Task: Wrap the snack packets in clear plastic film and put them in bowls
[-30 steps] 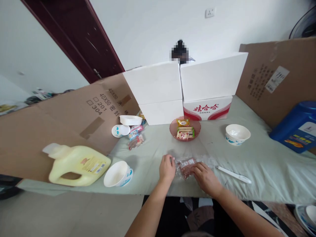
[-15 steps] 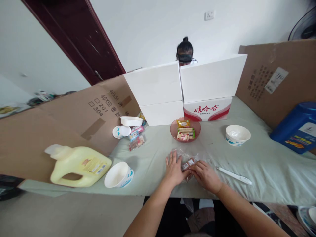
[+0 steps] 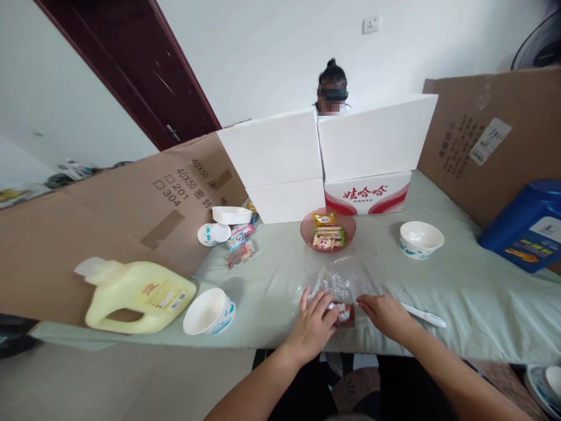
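Observation:
My left hand [image 3: 312, 324] lies with fingers spread over a clear plastic bag [image 3: 335, 283] near the table's front edge. Its thumb side touches a small reddish-brown snack packet [image 3: 347, 314] with a white label, in or under the clear plastic. Just right of the packet, my right hand [image 3: 385, 316] is closed, thumb and fingers pinching the side of the bag. Beyond the bag stands a pink glass bowl [image 3: 307, 237] with several wrapped snacks in it. A white knife-like tool [image 3: 427, 316] lies by my right hand, partly hidden behind it.
A white paper bowl [image 3: 421, 237] and a blue bottle [image 3: 526, 228] are on the right. At left are a tilted paper bowl [image 3: 205, 313], a yellow jug [image 3: 144, 295], and snack packets [image 3: 241, 254] by stacked white containers [image 3: 232, 215]. White boxes [image 3: 280, 152] wall off the back; a person sits behind.
My right hand has moved right, off the snack packet to the bag's side. My left hand has shifted slightly down, and the packet now lies more level and further right.

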The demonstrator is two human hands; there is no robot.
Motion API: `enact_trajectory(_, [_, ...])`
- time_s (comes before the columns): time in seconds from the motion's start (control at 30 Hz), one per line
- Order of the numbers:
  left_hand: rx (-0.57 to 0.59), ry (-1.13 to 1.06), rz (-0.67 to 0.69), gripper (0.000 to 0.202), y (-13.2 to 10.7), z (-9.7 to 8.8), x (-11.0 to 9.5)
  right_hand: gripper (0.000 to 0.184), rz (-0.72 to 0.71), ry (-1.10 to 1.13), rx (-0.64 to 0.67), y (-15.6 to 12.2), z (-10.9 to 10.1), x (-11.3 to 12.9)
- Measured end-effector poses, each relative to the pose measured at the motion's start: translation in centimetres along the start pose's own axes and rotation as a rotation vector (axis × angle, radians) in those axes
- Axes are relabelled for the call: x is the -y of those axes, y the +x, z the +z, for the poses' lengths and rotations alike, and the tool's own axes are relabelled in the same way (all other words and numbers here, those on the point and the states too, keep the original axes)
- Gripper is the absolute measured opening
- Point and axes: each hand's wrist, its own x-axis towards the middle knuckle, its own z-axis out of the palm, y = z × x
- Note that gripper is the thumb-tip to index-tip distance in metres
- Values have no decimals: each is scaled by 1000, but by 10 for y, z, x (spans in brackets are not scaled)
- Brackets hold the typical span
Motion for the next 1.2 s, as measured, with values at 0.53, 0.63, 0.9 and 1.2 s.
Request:
enact_trajectory(0.53, [-212,-853,-601,17,23,-15,48,98,16,-77,121,-6,15,3])
enact_trajectory(0.63, [-50,-659,-478,18,43,-16,45,98,21,-83,132,-6,16,3])
enact_trajectory(0.9, [280,-49,-223,53,41,2,14,99,7,-50,78,-7,25,-3])
enact_trajectory(1.2, [369,-109,-320,34,47,4,21,101,59,-34,144,-6,22,0])
